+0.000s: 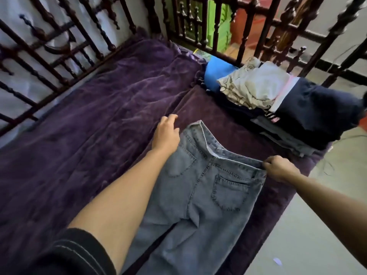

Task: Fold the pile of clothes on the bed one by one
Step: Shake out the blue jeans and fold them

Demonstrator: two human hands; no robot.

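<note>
The grey-blue jeans (200, 195) lie on the purple blanket (99, 126) of the bed, back pockets up, waistband (234, 157) at their 12 o'clock end and legs running toward 6 o'clock and out of view. They are not yet folded: both legs lie side by side and the seat is spread open, so I judge this garment to be at the laying-out step, with every fold on it yet to be made. The right hand (280, 168) pinches the waistband's corner at 3 o'clock of the jeans. The left hand (166, 133) sits at the opposite corner, about 10 o'clock, its fingers loose and relaxed over the blanket, grasping nothing that I can see. At 2 o'clock from the jeans, against the dark wooden bed rails (248, 32), sits the pile of clothes (288, 124): a cream patterned garment (248, 86) on top, a navy one (317, 114) beside it, a blue piece (216, 72) behind. Whether these are folded or waiting I cannot tell. If waiting, most of the task remains.
</note>
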